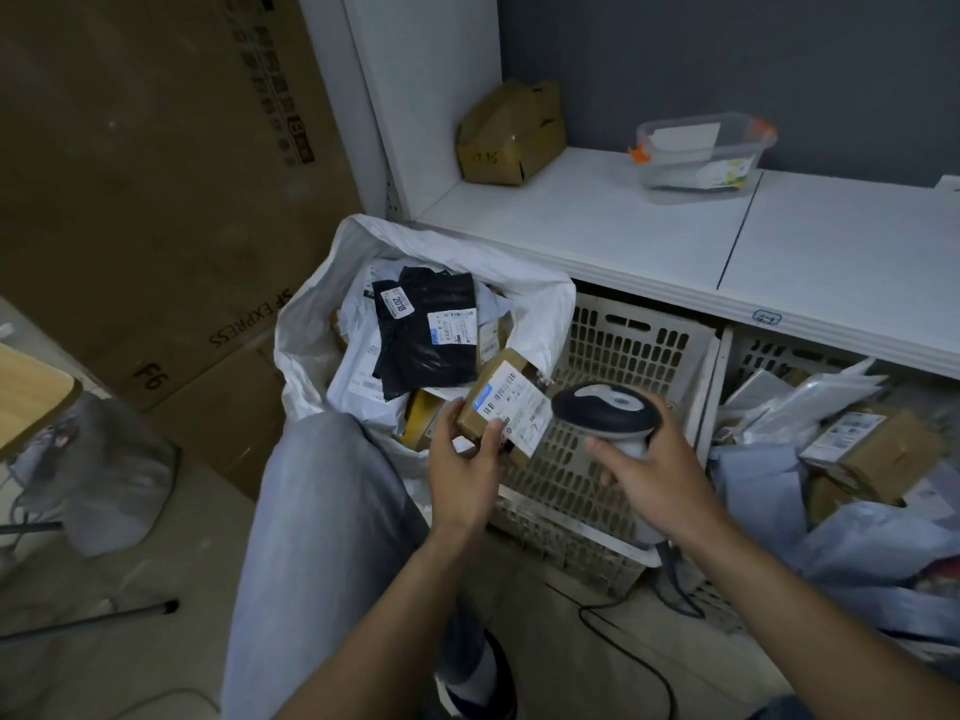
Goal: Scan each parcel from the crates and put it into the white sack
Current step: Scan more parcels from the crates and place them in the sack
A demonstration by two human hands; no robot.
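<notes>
Parcel [493,397] in question is a small brown cardboard box, and a white shipping label with barcodes and a blue corner patch is stuck across its upper face. It is held tilted at the near right edge of the white sack's [311,324] mouth, just beside the left crate [623,345]. It is pinched at its lower end by the left hand [462,470], with the thumb laid on the label and the fingers curled beneath. One handheld scanner [602,407], dark with a pale grey top, is gripped by the right hand [649,459]. The fingers are wrapped round its handle, and its head is set just beside the label.

Two pale slotted crates are counted under the white shelf [597,220]. Of the left one, the perforated floor and walls are seen. In the right crate [748,356] a labelled brown box [878,449] is piled with grey and clear plastic mailers.

One sack is seen, open and filled near its rim. A black mailer [426,330] with two white labels lies on top of it, over white mailers and a brown and yellow box.

Two things are kept on the shelf: a dented cardboard box [509,132] and a clear plastic tub [701,153] with orange clips. What lies in the tub cannot be told.
</notes>
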